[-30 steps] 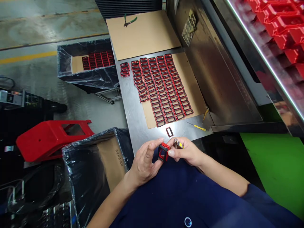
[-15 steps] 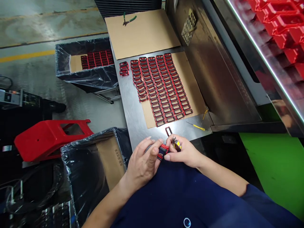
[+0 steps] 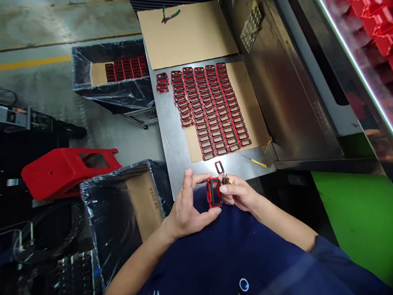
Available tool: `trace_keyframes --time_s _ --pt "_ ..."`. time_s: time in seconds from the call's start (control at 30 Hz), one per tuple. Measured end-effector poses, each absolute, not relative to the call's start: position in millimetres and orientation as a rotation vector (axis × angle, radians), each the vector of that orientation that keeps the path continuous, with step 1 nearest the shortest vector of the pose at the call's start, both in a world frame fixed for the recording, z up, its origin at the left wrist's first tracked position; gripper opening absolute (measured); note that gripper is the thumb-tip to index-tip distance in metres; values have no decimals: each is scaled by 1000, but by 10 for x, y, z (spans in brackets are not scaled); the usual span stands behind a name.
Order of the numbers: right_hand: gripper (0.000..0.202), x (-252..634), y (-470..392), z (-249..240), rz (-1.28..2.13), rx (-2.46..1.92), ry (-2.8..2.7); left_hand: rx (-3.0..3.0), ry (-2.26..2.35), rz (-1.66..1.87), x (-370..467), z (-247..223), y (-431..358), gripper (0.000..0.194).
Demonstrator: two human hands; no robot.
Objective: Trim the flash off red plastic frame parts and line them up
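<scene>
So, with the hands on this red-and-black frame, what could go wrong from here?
The metal tool in the right hand is near the red-and-black frame, so it might scratch it. The red-and-black frame seems held at its edges; it could slip. The right hand might also bump the loose frame on the table.

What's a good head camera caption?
Left hand and right hand hold a red-black frame near rows of similar frames.

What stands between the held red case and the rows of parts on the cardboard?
On the table, a loose frame lies between the case and the rows. Nearer, the left grip has a finger at the case's upper edge, and the right grip holds a tool beside it. Nothing else visible stands there.
</scene>
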State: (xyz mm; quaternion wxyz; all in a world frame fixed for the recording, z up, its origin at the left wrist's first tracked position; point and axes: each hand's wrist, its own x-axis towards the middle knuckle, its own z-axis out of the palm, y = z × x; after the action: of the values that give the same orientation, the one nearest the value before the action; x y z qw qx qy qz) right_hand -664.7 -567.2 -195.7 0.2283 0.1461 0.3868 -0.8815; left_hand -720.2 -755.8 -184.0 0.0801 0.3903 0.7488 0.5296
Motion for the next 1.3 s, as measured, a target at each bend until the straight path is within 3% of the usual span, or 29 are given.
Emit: trace_keyframes --time_s 0.13,0.23,0.3,0.4,0.6,0.77,0.9,1.0,1.3 --pt "27 -6662 -5660 -1852 -2295 298 1632 905 1969 1600 -7184 -1979 -7577 88" --pt "13 -6686 -5598 -1708 -1993 16 2226 718 1630 1696 -7160 -2054 -7576 67" --pt "12 -6713 -5548 -1628 -1861 -7 2267 741 1716 1691 -7154 -2045 -7572 74" --pt "21 -6770 -5529 -1602 -1870 196 1887 1077 2101 1529 -7172 -1977 -7557 88" --pt "32 -6848 -5650 -1733 -2059 377 1491 1298 2303 1376 -7174 -1945 -7537 79" --pt "22 -6659 -5430 -1568 -1645 186 2226 977 2343 1459 -7113 -1903 -7589 72" --pt "10 -6452 -5297 -1401 -1218 -292 2607 1154 2253 1508 -7134 -1865 -7596 71" --pt "20 -6362 -5323 -1396 -1189 -645 2792 1246 2196 1538 -7159 -1879 -7583 76" --pt "23 -6334 -5390 -1498 -1253 -749 2905 1230 2071 1548 -7174 -1920 -7607 78"
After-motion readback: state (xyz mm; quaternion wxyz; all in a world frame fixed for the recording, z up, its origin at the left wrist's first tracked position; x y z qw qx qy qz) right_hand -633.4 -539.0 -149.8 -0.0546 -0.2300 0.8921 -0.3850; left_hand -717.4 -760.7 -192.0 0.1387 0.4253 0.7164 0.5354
